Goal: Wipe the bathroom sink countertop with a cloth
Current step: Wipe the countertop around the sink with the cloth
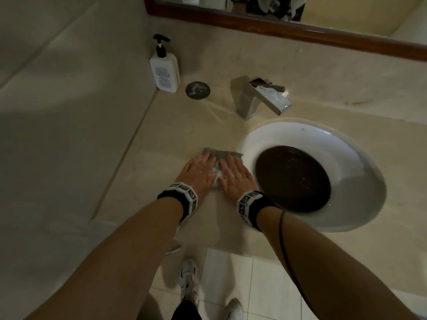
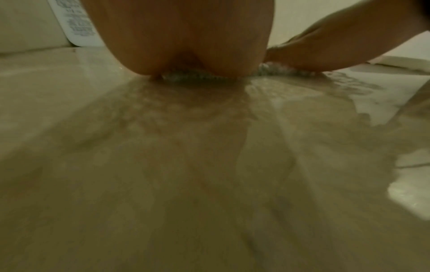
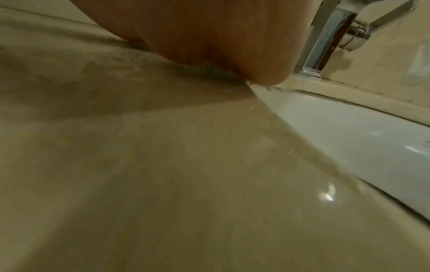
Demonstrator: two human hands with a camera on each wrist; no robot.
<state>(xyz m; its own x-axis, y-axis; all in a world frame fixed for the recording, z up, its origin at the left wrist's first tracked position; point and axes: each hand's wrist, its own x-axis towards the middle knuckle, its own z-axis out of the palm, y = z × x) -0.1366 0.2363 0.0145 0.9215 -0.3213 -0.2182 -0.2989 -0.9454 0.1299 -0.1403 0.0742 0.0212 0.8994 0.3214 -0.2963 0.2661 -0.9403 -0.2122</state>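
Note:
A grey cloth point(image 1: 216, 153) lies flat on the beige countertop point(image 1: 161, 125), just left of the white sink rim point(image 1: 256, 135). Both hands press down on it side by side with straight fingers: my left hand point(image 1: 198, 170) on its left half, my right hand point(image 1: 234, 173) on its right half, close to the basin. In the left wrist view the heel of the left hand point(image 2: 186, 36) sits on the cloth's edge point(image 2: 193, 78) and the wet countertop point(image 2: 209, 165) shines. In the right wrist view the right hand point(image 3: 221, 36) rests on the cloth point(image 3: 209, 72) beside the sink rim point(image 3: 349, 132).
A white pump bottle point(image 1: 164, 70) stands at the back left by the wall, with a dark round disc point(image 1: 197, 89) next to it. A chrome faucet point(image 1: 261, 98) sits behind the basin, whose bowl is dark point(image 1: 293, 179). A wood-framed mirror point(image 1: 277, 28) runs above.

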